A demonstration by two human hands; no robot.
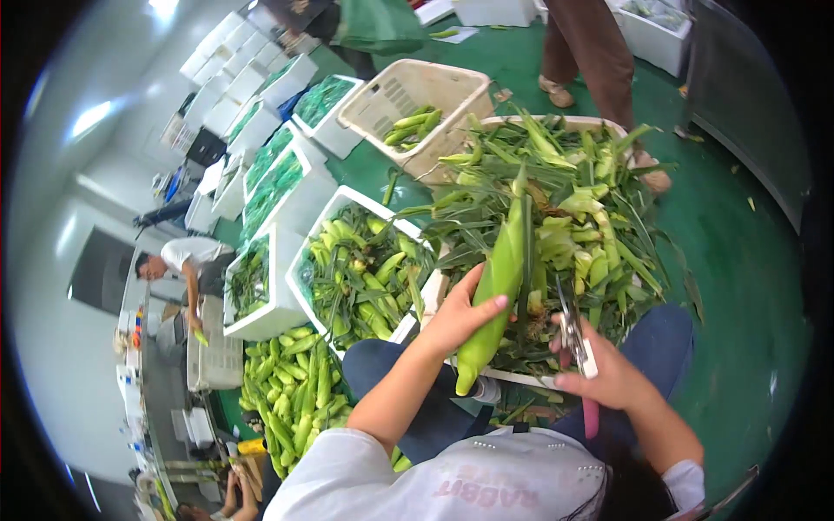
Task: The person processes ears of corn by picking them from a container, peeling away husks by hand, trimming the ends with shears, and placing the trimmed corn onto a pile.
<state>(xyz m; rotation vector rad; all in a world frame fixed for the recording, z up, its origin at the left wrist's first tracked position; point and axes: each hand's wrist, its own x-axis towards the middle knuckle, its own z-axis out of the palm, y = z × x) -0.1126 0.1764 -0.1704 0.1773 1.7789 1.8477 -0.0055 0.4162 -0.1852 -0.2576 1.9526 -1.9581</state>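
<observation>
My left hand (pixel 466 312) is closed around an ear of corn in its green husk (pixel 496 286), its narrow tip pointing away from me and its stem end towards my lap. Pruning shears (pixel 573 329) with metal blades and a pink handle are in my right hand (pixel 606 368); the blades point away from me, just right of the ear and apart from it. Below both hands stands a pale crate (pixel 515 378) between my knees, heaped with cut corn leaves and husks (pixel 560 195). Part of the right hand's grip is hidden by the shears.
A white foam box (pixel 306 286) of untrimmed corn stands to the left, beside a pile of husked-on ears (pixel 293 391). Beyond the leaf heap is a beige crate (pixel 449 84) with several ears. A person's legs (pixel 593 58) are close behind the heap; another person (pixel 189 260) bends at far left.
</observation>
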